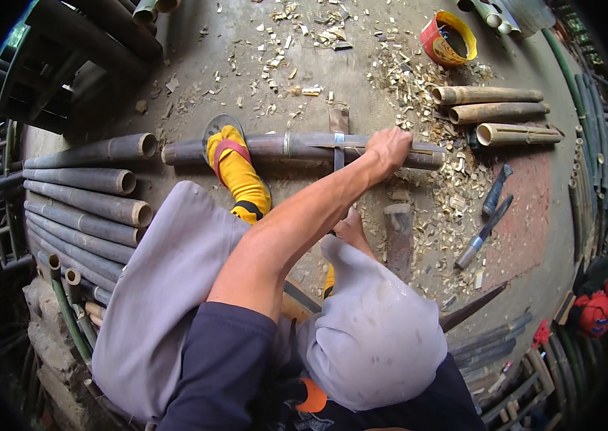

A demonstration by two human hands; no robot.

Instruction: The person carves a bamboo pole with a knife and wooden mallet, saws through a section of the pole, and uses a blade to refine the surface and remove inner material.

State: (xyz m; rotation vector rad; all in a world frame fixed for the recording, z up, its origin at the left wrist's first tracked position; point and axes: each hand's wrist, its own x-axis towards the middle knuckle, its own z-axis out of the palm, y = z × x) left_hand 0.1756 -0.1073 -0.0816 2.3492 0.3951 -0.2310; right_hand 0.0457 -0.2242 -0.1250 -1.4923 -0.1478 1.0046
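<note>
A dark bamboo pole (264, 146) lies crosswise on the floor in front of me. My left foot, in a yellow sock and sandal (235, 169), presses on its left part. My left arm reaches across to the right, and my left hand (390, 149) is closed over the pole near its slotted right end. A flat metal blade (339, 152) crosses the pole just left of that hand. Closer to me, partly hidden by the left forearm and my covered knee, my right hand (350, 228) is closed at the blade's near end; the handle is hidden.
Several bamboo poles (95, 177) lie side by side at left. Short cut pieces (499, 113) lie at right, below a red and yellow bucket (449, 39). Two knives (483, 233) rest by a reddish board (534, 215). A wooden stump (398, 241) and wood chips (455, 190) are nearby.
</note>
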